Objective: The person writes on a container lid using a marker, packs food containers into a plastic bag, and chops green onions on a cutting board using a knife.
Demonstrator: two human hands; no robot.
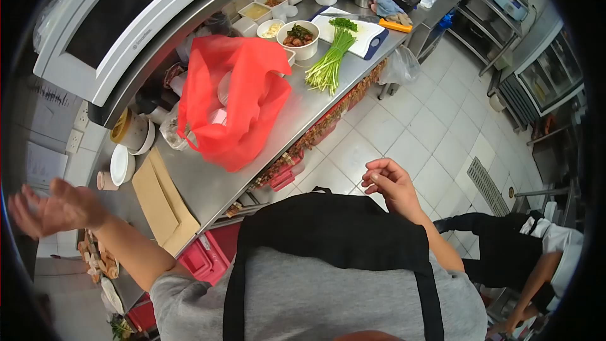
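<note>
watching through the head camera, i see the left hand [57, 208] out at the far left, fingers spread and smeared by motion, its outer edge fading into the dark rim of the view. nothing shows in its grip. over to the right hand [391, 186], raised over the tiled floor [404, 113], fingers loosely curled with the thumb close to them; i cannot tell whether the tips pinch anything.

between them, the red carrier bag [252, 113] slumps on the steel counter [293, 104], its mouth gaping; pale shapes peek out, too covered for me to name. the brown paper bag [154, 199] lies flat nearer the left arm, with the white bowl [122, 164] just beyond.

farther along, a bundle of green stalks [331, 63] hangs off the white cutting board [366, 36] onto the steel, beside the bowl of meat and greens [298, 39]. and at lower right, a person in a black apron [511, 246] leans in, partly cut off, hands hard to make out.
</note>
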